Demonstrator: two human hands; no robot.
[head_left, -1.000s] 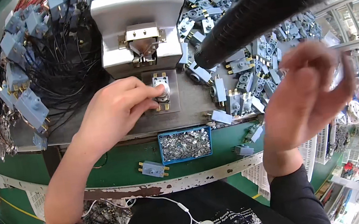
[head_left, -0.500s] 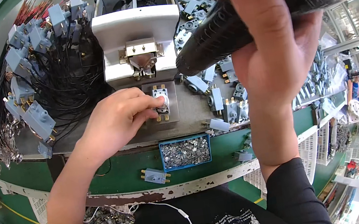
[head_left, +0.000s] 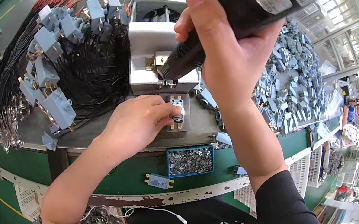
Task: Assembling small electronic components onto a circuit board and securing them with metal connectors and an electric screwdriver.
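My right hand (head_left: 231,52) is wrapped round a black electric screwdriver (head_left: 237,4), slanting down to the left. Its tip reaches the metal screw outlet (head_left: 163,59) on the front of a white screw-feeding machine (head_left: 144,52); whether it touches cannot be seen. Below the machine, my left hand (head_left: 143,120) is closed, thumb and fingertips on a small switch-like part with brass prongs (head_left: 178,120). That part rests on a metal plate (head_left: 186,125), its left side partly covered by my fingers.
A blue tray (head_left: 169,164) of small metal pieces stands at the front, beside a loose blue-grey part (head_left: 158,181). Black wires (head_left: 93,69) with blue-grey housings (head_left: 57,108) pile up at left. Many more housings (head_left: 285,86) heap at right. A person (head_left: 356,128) sits far right.
The screwdriver has moved left, its tip going from beside the machine to the front of the screw outlet. My left hand stays on the part. The whole view has shifted slightly.
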